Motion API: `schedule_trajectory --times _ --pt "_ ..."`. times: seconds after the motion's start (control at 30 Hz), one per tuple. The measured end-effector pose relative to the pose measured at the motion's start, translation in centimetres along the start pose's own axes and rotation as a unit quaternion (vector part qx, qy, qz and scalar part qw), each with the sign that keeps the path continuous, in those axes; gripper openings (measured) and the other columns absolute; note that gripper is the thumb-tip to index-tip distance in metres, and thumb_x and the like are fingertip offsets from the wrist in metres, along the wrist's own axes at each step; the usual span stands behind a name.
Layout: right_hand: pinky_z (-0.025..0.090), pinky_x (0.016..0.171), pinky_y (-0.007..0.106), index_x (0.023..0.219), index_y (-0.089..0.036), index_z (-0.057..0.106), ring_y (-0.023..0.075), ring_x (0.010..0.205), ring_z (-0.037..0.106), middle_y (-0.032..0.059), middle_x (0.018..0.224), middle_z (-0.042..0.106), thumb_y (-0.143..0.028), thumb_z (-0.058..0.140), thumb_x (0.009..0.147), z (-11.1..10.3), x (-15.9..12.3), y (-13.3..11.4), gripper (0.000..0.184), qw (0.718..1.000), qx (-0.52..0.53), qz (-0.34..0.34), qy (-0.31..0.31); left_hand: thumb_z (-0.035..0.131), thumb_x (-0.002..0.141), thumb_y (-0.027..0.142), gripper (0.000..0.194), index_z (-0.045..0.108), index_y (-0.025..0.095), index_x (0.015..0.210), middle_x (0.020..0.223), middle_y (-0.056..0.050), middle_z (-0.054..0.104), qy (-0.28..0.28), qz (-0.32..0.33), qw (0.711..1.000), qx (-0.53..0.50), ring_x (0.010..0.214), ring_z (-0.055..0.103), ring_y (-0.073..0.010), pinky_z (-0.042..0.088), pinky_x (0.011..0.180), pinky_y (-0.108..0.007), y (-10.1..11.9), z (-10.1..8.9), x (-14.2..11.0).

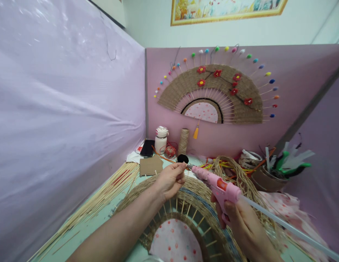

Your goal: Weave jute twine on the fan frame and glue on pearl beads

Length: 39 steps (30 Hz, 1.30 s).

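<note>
My right hand [241, 225] grips a pink hot glue gun [217, 185] with a clear glue stick [289, 227] trailing out of its back. The gun's nozzle points left toward my left hand [170, 179], whose fingers are pinched on a small black pompom [182, 158] right at the nozzle tip. Both hands hover over a half-woven jute fan [191, 203] with wooden spokes and a dotted pink fabric centre [176, 242], lying on the pale green table.
A finished fan with red flowers and coloured pompoms [213, 91] hangs on the pink back wall. Bamboo sticks [103, 200] lie at left. A white bottle [161, 139], a twine spool [183, 141], a phone [147, 147], cardboard [150, 165], loose jute cord [235, 171] and a tool cup [270, 176] stand behind.
</note>
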State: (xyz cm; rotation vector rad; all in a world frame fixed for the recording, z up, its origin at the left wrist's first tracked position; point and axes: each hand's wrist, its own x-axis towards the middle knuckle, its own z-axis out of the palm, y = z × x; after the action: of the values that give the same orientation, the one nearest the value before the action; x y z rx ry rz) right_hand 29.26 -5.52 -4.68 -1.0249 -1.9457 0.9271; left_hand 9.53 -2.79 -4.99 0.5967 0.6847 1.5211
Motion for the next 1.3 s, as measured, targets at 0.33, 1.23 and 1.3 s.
schedule_trajectory --times 0.33,1.23,1.3 --pt "0.035 0.046 0.027 0.079 -0.018 0.052 0.0150 0.046 0.047 -0.0002 0.052 0.051 -0.064 0.024 0.088 0.0 0.0 0.4 0.055 1.000 -0.007 -0.028 -0.004 0.084 0.052 0.035 0.041 0.053 0.012 0.065 0.048 0.010 0.030 -0.001 0.001 1.000 -0.004 0.045 0.020 -0.0030 0.016 0.043 -0.018 0.1 0.1 -0.1" --pt "0.038 0.047 0.026 0.080 -0.018 0.052 0.0159 0.048 0.050 0.0010 0.053 0.053 -0.058 0.022 0.091 -0.3 0.3 1.6 0.052 0.998 -0.037 -0.049 -0.032 0.086 0.048 0.035 0.044 0.052 0.012 0.063 0.048 0.010 0.029 0.012 -0.004 1.000 -0.001 0.044 0.021 -0.0026 0.015 0.043 -0.019 0.2 0.3 -0.2" --pt "0.038 0.047 0.026 0.079 -0.018 0.053 0.0158 0.048 0.049 0.0014 0.054 0.053 -0.058 0.021 0.091 -0.4 0.2 1.8 0.053 0.997 -0.039 -0.050 -0.034 0.086 0.049 0.035 0.043 0.052 0.012 0.063 0.048 0.010 0.029 0.008 -0.003 1.000 -0.001 0.044 0.021 -0.0025 0.015 0.043 -0.019 0.2 0.2 -0.2"
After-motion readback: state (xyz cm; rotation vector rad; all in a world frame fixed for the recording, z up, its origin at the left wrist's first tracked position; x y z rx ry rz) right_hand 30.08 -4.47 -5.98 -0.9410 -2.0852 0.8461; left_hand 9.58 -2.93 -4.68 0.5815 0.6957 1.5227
